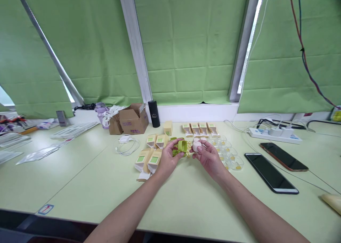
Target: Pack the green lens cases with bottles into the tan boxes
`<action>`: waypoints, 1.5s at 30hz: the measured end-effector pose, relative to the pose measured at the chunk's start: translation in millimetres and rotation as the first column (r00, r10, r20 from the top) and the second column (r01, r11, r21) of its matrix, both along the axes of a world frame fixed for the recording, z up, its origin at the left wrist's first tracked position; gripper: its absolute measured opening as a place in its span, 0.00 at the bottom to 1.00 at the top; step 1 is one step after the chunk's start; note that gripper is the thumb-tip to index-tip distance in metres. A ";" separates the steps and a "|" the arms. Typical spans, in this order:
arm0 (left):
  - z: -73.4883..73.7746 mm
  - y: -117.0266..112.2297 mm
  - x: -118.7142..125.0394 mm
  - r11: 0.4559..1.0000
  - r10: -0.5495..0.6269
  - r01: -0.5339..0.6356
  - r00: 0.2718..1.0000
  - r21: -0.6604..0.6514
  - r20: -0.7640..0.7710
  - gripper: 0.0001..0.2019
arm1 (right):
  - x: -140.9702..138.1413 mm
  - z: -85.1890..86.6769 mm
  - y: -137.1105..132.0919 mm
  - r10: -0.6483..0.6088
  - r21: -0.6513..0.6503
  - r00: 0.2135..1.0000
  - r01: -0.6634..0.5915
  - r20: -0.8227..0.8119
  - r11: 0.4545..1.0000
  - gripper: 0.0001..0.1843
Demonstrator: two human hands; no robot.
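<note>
A green plastic clip-like piece (180,146) is pinched by the left hand (167,160), a small white round object (196,146), half hidden, is held in the right hand (210,158).

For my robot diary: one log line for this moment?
left hand: holds green case | right hand: holds white piece | table: small boxes

Over the pale green worktop (80,175), the left hand (166,161) holds a green plastic piece (180,147) in its grip, while the right hand (209,157) pinches a small white round object (196,146). Small cartons (149,159) lie left; two phones (270,172) lie right.
</note>
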State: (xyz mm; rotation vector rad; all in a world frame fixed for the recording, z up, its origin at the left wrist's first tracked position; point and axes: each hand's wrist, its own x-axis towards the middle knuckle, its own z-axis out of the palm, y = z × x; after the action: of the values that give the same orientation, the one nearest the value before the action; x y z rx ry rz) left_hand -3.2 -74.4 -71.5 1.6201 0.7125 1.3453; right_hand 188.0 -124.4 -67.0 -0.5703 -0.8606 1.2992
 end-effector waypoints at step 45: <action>11.8 -21.7 1.7 0.984 0.167 -0.149 0.965 0.099 -0.202 0.25 | -6.0 -2.9 2.1 -0.134 -0.015 0.947 0.144 0.293 0.989 0.28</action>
State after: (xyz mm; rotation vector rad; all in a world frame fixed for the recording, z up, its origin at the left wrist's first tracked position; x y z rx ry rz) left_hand -1.6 -96.1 -59.7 1.8220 0.9402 1.3434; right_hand 181.9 -122.3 -69.9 -0.8521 -1.0210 1.1190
